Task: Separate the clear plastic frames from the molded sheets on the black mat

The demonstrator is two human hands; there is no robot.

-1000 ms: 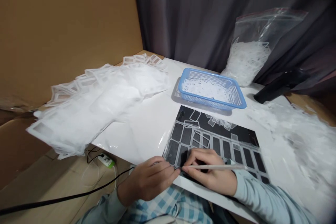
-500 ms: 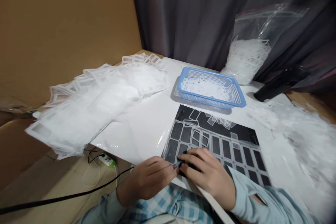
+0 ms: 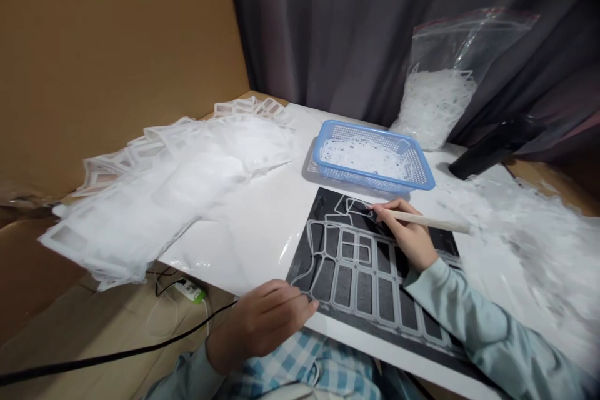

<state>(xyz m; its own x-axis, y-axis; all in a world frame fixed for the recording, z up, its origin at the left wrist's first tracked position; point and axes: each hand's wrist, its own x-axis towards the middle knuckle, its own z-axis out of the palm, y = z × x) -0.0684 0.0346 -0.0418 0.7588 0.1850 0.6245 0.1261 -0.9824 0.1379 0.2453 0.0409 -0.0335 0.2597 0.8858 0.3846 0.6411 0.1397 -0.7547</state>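
Note:
My left hand [image 3: 265, 322] is closed at the lower left corner of a translucent grid sheet [image 3: 355, 267], pinching its edge. The sheet lies on a black board [image 3: 300, 250], and its left column is bent out of shape toward those fingers. Over the far part of the board, my right hand [image 3: 410, 234] grips a pale stick [image 3: 435, 222] that slants back to the right. Its fingertips are at a loose rectangular ring [image 3: 359, 201]; whether they hold it is unclear. Another loose ring [image 3: 338, 220] lies nearby, and one more [image 3: 356, 252] rests across the grid.
A blue basket [image 3: 375, 180] of small white pieces stands behind the board. Further back is a zip bag [image 3: 438, 97] of similar pieces, with a black cylinder [image 3: 492, 150] beside it. Stacked sheets [image 3: 187, 169] cover the left; a translucent heap [image 3: 553, 250] lies right.
My right hand has moved from the board's near edge up to the loose rings at the far side, carrying the stick. My left hand stays at the corner; the sheet's left column now looks bent.

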